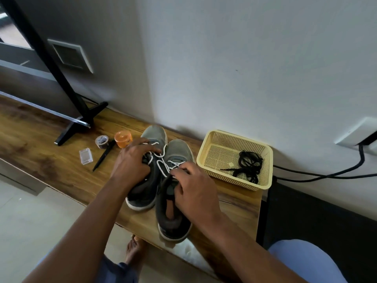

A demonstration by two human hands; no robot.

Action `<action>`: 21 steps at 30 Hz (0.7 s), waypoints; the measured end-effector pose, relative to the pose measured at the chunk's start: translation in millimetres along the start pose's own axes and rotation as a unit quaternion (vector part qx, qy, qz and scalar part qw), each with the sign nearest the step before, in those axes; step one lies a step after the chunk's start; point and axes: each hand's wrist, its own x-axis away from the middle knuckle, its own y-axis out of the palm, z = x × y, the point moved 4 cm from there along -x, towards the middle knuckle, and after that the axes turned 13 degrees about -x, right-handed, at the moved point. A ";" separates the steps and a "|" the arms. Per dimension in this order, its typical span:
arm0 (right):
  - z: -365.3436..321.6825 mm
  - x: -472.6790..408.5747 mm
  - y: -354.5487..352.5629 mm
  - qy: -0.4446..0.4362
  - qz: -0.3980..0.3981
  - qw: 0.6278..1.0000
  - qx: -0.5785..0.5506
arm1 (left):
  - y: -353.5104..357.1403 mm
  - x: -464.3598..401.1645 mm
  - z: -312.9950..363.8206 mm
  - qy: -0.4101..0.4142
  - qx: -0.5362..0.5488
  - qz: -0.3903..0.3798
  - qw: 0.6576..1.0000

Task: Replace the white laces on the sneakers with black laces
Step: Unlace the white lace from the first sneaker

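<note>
A wooden desk (61, 166) runs along the wall. On it stand two grey sneakers (175, 152) side by side, toes to the wall, white laces (163, 162) loose across both. The left hand (132, 162) reaches in from below, palm down on the left sneaker, fingers curled over its tongue and laces. The right hand (195, 193) lies on the right sneaker, fingers bent, pinching the laces. Just right, a yellow basket (206, 158) holds the black laces (248, 166). Left lie a pen (103, 158), an orange jar (123, 138) and tape (101, 141).

No legible text or labels anywhere.
</note>
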 end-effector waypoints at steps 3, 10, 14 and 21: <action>3.6 -0.3 -0.2 0.006 0.013 1.000 -0.007 | 2.5 -14.0 -4.6 0.007 0.005 -0.007 1.000; 6.3 5.4 0.0 0.003 0.016 1.000 0.006 | 4.9 -25.5 -12.2 -0.005 0.017 -0.043 0.999; -0.5 1.7 -2.2 0.012 -0.023 0.999 0.028 | -15.2 -2.7 -8.7 0.040 0.044 -0.023 0.998; -2.4 5.2 -5.9 -0.012 -0.025 0.998 0.059 | -39.4 59.6 40.1 0.184 -0.034 0.091 0.978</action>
